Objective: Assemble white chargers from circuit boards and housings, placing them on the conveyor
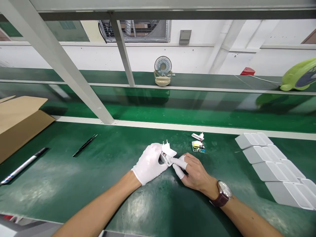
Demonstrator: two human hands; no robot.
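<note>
White-gloved left hand and right hand pinch a plug; circuit board and housings lie nearby.

No legible text, label, brand or number on anything in view.

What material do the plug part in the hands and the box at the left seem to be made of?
Plug part: probably hard white plastic with a smooth, slightly glossy face, and two metal-looking pins on top. The left hand and right hand hold it. Box: brown cardboard, matte, with a folded flap.
</note>
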